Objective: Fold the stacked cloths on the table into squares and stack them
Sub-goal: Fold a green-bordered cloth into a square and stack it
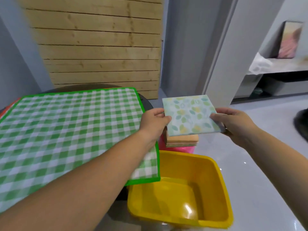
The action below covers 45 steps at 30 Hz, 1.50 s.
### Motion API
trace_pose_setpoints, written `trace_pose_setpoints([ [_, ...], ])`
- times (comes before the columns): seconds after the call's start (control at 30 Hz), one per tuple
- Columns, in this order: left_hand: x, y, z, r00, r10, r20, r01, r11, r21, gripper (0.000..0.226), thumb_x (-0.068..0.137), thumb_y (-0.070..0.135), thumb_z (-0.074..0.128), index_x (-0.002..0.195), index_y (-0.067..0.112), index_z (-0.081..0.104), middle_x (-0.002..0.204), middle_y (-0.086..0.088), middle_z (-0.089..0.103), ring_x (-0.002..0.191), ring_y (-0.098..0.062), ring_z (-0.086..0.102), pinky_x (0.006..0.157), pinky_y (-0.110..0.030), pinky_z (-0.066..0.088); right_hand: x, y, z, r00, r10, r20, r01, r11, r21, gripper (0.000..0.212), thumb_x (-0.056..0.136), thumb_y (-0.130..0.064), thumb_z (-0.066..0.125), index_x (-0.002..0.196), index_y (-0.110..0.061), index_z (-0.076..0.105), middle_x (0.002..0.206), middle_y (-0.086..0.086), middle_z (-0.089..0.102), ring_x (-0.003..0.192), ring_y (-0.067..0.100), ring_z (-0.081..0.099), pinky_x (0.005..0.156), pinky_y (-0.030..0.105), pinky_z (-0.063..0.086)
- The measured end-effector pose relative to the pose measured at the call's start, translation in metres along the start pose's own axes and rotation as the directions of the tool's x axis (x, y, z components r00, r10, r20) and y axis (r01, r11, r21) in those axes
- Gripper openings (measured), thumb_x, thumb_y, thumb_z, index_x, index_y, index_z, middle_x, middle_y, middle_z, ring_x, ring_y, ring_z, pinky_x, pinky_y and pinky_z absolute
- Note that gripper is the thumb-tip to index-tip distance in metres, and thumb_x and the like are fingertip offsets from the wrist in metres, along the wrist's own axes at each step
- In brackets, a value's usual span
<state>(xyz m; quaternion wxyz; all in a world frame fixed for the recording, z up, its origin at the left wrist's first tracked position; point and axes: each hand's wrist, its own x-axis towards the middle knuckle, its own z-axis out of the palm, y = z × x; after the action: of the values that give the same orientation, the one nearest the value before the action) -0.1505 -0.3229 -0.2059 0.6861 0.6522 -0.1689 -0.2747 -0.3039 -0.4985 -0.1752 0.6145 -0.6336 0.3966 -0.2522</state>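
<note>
The folded cloth (190, 115) is a near-square with no clear long axis. Its printed face is turned up, and its side edges run away from the person, leaning a little to the left at the far end. It is held in the air between the two hands, just over the stack of folded cloths (182, 140), which sits on a pink stand (186, 149).

The left grip (155, 121) pinches the cloth's left edge, thumb on top and fingers curled beneath. The right grip (231, 121) pinches the right edge the same way, so the cloth spans the gap between them.

The fabric is pale blue-green with a soft leaf print in green and yellow, and its edges are crisp. To the left a green-and-white checked cloth (66, 130) with a bright green hem lies spread flat on the dark round counter (147, 102). A glossy yellow plastic basin (221, 180) with rounded corners stands nearest the person.
</note>
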Motion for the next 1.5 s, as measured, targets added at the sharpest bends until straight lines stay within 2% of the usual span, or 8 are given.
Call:
trace_pose_setpoints([
  [0.17, 0.026, -0.021, 0.043, 0.999, -0.042, 0.026, 0.04, 0.995, 0.095, 0.028, 0.092, -0.002, 0.065, 0.081, 0.024, 0.064, 0.081, 0.011, 0.07, 0.071, -0.008, 0.067, 0.059, -0.02, 0.053, 0.029, 0.023, -0.03, 0.996, 0.033, -0.077, -0.036, 0.999, -0.04, 0.021, 0.088, -0.009, 0.071, 0.109, -0.008, 0.069, 0.101, 0.006, 0.071, 0.09, 0.024, 0.07, 0.074, 0.034, 0.057],
  [0.3, 0.056, -0.046, 0.065, 0.996, -0.055, -0.075, 0.065, 0.988, 0.143, 0.027, 0.088, 0.002, 0.07, 0.076, 0.026, 0.065, 0.084, 0.006, 0.071, 0.083, -0.019, 0.072, 0.079, -0.033, 0.06, 0.058, 0.048, -0.03, 0.996, 0.054, -0.068, -0.058, 0.997, -0.057, 0.018, 0.089, -0.009, 0.07, 0.107, -0.009, 0.068, 0.101, 0.008, 0.07, 0.092, 0.026, 0.069, 0.08, 0.038, 0.058],
  [0.43, 0.072, -0.09, 0.085, 0.97, -0.091, -0.225, 0.117, 0.988, 0.104, 0.011, 0.083, 0.015, 0.075, 0.094, 0.019, 0.072, 0.092, 0.006, 0.075, 0.084, -0.019, 0.073, 0.081, -0.042, 0.062, 0.088, 0.074, -0.017, 0.997, 0.054, -0.06, -0.057, 0.997, -0.059, 0.018, 0.09, -0.007, 0.068, 0.108, -0.006, 0.069, 0.099, 0.008, 0.071, 0.088, 0.026, 0.07, 0.077, 0.039, 0.059],
  [0.6, 0.099, -0.131, 0.089, 0.955, -0.074, -0.288, 0.125, 0.979, 0.162, 0.039, 0.075, 0.032, 0.077, 0.112, 0.027, 0.068, 0.102, 0.01, 0.073, 0.092, -0.017, 0.071, 0.084, -0.043, 0.061, 0.123, 0.11, -0.001, 0.998, 0.036, -0.049, -0.04, 0.995, -0.092, 0.015, 0.092, -0.012, 0.067, 0.107, -0.01, 0.068, 0.096, 0.003, 0.07, 0.082, 0.015, 0.068, 0.059, 0.024, 0.053],
  [0.83, 0.134, -0.148, 0.093, 0.925, 0.011, -0.379, 0.121, 0.938, 0.324, 0.046, 0.071, 0.045, 0.076, 0.113, 0.034, 0.06, 0.115, 0.003, 0.065, 0.1, -0.022, 0.065, 0.09, -0.046, 0.058, 0.167, 0.138, 0.025, 0.998, -0.034, -0.043, 0.029, 0.992, -0.119, 0.011, 0.094, -0.015, 0.065, 0.104, -0.015, 0.07, 0.099, 0.002, 0.073, 0.089, 0.02, 0.071, 0.08, 0.041, 0.061],
  [1.03, 0.155, -0.161, 0.101, 0.936, 0.034, -0.35, 0.159, 0.847, 0.508, 0.081, 0.076, 0.052, 0.075, 0.143, 0.023, 0.042, 0.142, 0.0, 0.05, 0.134, -0.024, 0.039, 0.11, -0.05, 0.04, 0.182, 0.159, 0.034, 0.988, -0.149, -0.027, 0.135, 0.946, -0.293, 0.027, 0.093, -0.026, 0.065, 0.118, -0.016, 0.067, 0.104, -0.005, 0.071, 0.089, 0.016, 0.07, 0.079, 0.04, 0.061],
  [1.23, 0.158, -0.172, 0.094, 0.948, 0.001, -0.32, 0.195, 0.79, 0.581, 0.084, 0.08, 0.052, 0.073, 0.149, 0.022, 0.034, 0.151, -0.001, 0.042, 0.139, -0.026, 0.032, 0.114, -0.046, 0.032, 0.186, 0.172, 0.036, 0.986, -0.163, -0.023, 0.143, 0.918, -0.37, 0.028, 0.092, -0.029, 0.065, 0.117, -0.017, 0.069, 0.105, -0.005, 0.071, 0.09, 0.017, 0.069, 0.081, 0.044, 0.06],
  [1.5, 0.156, -0.173, 0.095, 0.96, -0.049, -0.276, 0.216, 0.757, 0.617, 0.092, 0.083, 0.051, 0.07, 0.156, 0.024, 0.021, 0.156, 0.0, 0.033, 0.137, -0.029, 0.031, 0.113, -0.043, 0.032, 0.188, 0.183, 0.04, 0.983, -0.183, -0.029, 0.151, 0.881, -0.448, 0.04, 0.095, -0.026, 0.063, 0.133, -0.013, 0.058, 0.116, -0.001, 0.065, 0.09, 0.016, 0.06, 0.073, 0.031, 0.053],
])
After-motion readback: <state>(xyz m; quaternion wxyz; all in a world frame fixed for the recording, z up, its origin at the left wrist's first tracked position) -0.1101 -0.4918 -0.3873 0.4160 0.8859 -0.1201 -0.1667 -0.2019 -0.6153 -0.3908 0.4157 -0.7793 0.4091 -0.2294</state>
